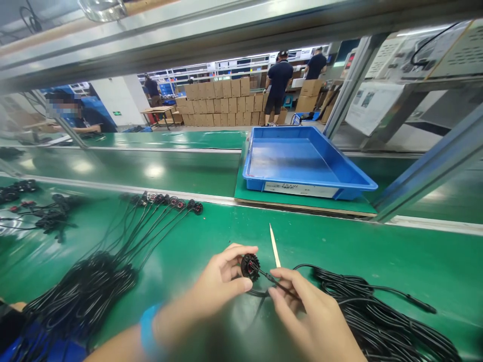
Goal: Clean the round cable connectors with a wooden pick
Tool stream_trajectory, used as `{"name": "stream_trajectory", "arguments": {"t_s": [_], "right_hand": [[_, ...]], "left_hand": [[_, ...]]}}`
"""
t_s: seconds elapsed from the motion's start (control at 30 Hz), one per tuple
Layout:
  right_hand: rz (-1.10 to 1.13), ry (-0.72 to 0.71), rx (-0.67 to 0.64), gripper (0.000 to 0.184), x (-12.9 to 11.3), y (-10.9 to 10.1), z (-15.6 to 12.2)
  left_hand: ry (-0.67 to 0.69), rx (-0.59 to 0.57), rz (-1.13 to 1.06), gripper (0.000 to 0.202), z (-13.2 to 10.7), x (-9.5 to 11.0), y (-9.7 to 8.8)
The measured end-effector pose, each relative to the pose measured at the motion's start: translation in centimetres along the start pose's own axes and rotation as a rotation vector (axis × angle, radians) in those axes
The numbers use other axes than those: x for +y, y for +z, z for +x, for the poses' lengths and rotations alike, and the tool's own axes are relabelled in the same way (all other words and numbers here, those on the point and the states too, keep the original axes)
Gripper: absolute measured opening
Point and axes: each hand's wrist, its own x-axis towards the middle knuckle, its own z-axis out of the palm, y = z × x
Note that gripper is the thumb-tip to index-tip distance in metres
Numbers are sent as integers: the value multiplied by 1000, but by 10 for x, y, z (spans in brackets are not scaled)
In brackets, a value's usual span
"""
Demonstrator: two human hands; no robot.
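Observation:
My left hand (217, 284) pinches a small round black connector (250, 266) with red inside, thumb and forefinger closed round it. My right hand (313, 317) pinches the thin black cable (277, 282) that leaves that connector, just to its right. Both hands hover low over the green bench near its front edge. A slim pale stick (274, 245) lies on the bench just beyond my right fingers. A blue band (148, 329) is on my left wrist.
A heap of black cables (381, 317) lies at the right, another bundle (83, 291) at the left with its connectors fanned out in a row (171, 202). A blue tray (302, 163) sits beyond. More connectors (45, 213) lie far left. People work in the background.

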Motion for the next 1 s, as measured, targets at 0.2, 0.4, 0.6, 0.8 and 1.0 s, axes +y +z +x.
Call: {"name": "stream_trajectory", "arguments": {"t_s": [0.2,0.4,0.6,0.8,1.0], "right_hand": [[26,-53,90,12,-5,-4,3],[32,-21,108,10,-8,-6,3],[13,-14,96,12,-9,-6,2],[-132,-135,171,8,-9,-7,-3],[-259,-203,153,10,-13,-10,-4]], "left_hand": [[3,7,40,50,-1,2,3],[1,-42,-5,47,-2,2,3],[11,-37,-8,49,-1,2,4],[-6,-46,17,52,-3,0,6],[-23,-57,148,52,-4,4,7]]}}
